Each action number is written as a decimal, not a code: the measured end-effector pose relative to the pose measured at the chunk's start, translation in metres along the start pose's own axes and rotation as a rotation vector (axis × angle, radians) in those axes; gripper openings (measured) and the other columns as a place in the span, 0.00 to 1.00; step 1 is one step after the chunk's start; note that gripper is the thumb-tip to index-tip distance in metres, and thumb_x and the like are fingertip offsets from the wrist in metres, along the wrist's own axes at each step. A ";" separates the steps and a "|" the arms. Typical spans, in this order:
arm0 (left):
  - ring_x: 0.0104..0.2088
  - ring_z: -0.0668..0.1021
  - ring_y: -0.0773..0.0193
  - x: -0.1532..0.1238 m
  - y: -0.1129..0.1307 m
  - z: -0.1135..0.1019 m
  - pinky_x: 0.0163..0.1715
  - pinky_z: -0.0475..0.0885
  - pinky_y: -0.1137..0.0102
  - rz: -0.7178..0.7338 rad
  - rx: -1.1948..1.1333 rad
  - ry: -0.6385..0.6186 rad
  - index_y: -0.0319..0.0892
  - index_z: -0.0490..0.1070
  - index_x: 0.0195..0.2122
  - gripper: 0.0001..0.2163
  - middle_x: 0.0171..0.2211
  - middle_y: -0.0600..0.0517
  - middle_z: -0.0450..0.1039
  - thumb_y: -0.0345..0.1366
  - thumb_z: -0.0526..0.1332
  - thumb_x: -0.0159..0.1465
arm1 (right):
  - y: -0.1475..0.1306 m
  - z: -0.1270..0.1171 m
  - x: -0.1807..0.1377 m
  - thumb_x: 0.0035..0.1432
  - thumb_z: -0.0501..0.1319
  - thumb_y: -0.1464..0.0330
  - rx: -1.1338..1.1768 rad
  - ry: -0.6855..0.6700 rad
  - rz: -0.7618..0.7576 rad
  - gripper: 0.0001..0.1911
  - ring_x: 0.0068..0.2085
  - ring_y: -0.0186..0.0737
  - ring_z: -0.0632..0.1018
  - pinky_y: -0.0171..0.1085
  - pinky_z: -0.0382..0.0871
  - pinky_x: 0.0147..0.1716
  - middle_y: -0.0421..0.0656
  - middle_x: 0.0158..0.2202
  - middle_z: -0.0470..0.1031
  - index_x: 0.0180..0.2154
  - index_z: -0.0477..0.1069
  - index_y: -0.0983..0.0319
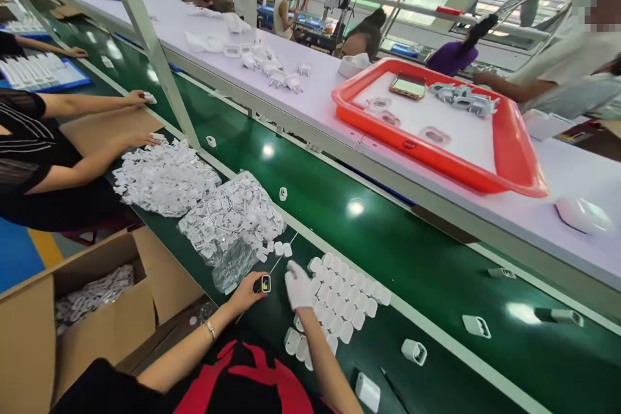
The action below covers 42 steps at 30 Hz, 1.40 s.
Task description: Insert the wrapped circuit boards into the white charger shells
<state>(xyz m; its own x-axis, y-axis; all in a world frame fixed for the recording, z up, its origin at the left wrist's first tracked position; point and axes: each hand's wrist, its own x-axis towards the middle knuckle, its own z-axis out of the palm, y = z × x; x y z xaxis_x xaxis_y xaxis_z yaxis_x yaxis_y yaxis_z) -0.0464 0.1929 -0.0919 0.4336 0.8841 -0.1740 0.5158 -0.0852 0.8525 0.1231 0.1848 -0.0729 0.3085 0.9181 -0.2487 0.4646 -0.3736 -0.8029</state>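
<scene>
My left hand (246,292) is closed around a small white charger housing (265,283), whose open end faces me and shows dark and yellow parts inside. Just to its right, my right hand (299,287) wears a white glove and has its fingers stretched out, with nothing visible in them. It is at the left edge of several rows of white housings (345,297) set close together on the dark green bench. Two small white pieces (283,249) lie just above my hands. A pile of small white parts (242,213) on a clear plastic bag is to the upper left.
A green conveyor belt (330,191) carries spaced white housings (414,352). Beyond it, a raised shelf holds a red tray (417,145) and loose plugs. Another person's hands (140,137) are by a second parts pile (165,178). A cardboard box (101,356) stands lower left.
</scene>
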 end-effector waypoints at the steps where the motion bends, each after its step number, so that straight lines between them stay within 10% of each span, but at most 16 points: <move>1: 0.46 0.74 0.56 0.001 -0.003 -0.001 0.50 0.69 0.59 0.018 0.004 -0.009 0.43 0.71 0.46 0.20 0.42 0.49 0.73 0.24 0.64 0.51 | 0.002 -0.006 0.011 0.57 0.50 0.67 0.006 0.031 -0.011 0.20 0.39 0.43 0.77 0.41 0.70 0.43 0.46 0.34 0.78 0.47 0.73 0.63; 12: 0.52 0.68 0.51 0.022 -0.031 -0.029 0.54 0.63 0.54 0.141 0.074 -0.035 0.42 0.73 0.42 0.21 0.47 0.46 0.67 0.21 0.67 0.47 | -0.011 0.034 0.035 0.54 0.53 0.71 -0.080 0.185 -0.030 0.19 0.48 0.50 0.73 0.46 0.65 0.48 0.52 0.43 0.72 0.47 0.72 0.63; 22: 0.50 0.69 0.49 0.022 -0.046 -0.039 0.53 0.65 0.54 0.118 0.053 -0.040 0.40 0.71 0.45 0.24 0.45 0.45 0.69 0.28 0.71 0.44 | -0.022 0.082 0.045 0.53 0.57 0.72 -0.075 -0.132 -0.331 0.13 0.50 0.39 0.71 0.38 0.64 0.52 0.45 0.48 0.72 0.40 0.76 0.58; 42: 0.47 0.75 0.57 0.024 -0.050 -0.046 0.51 0.68 0.60 0.043 -0.062 -0.024 0.42 0.74 0.45 0.18 0.43 0.48 0.75 0.24 0.61 0.53 | 0.011 0.069 -0.007 0.57 0.57 0.63 -0.100 0.120 -0.193 0.12 0.38 0.41 0.77 0.38 0.70 0.40 0.46 0.35 0.76 0.34 0.79 0.59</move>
<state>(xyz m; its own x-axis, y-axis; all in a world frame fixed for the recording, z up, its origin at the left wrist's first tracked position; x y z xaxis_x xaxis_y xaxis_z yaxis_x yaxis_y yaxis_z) -0.0954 0.2397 -0.1161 0.4718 0.8692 -0.1478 0.4502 -0.0934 0.8880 0.0690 0.1830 -0.1176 0.2996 0.9537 -0.0256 0.6022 -0.2098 -0.7703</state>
